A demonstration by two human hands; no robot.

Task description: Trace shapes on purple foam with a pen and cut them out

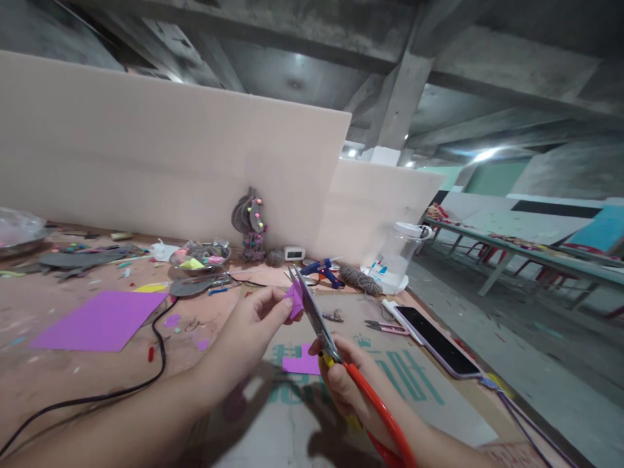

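The left hand (253, 325) pinches a small purple scrap (294, 303) between thumb and fingertips, holding it up above the table (58, 377). The right hand (348, 383) is closed around the orange handles of a pair of scissors (322, 328), whose blades are slightly parted and point up and away, their edge meeting the scrap just beside the left fingertips. Below the hands, a second purple offcut (302, 361) lies flat on a printed board (414, 390). To the left, a big purple sheet (100, 320) lies on the table with a black cable (158, 338) curving past its corner. To the right lies a phone (436, 341), screen dark, with small snips (387, 327) just beside it. Farther back sit a blue glue gun (322, 270), a ball of twine (361, 279), a clear plastic jar (400, 257), a bowl of bits (199, 257) and a small decorated ornament (251, 227) against the pale partition (146, 143).
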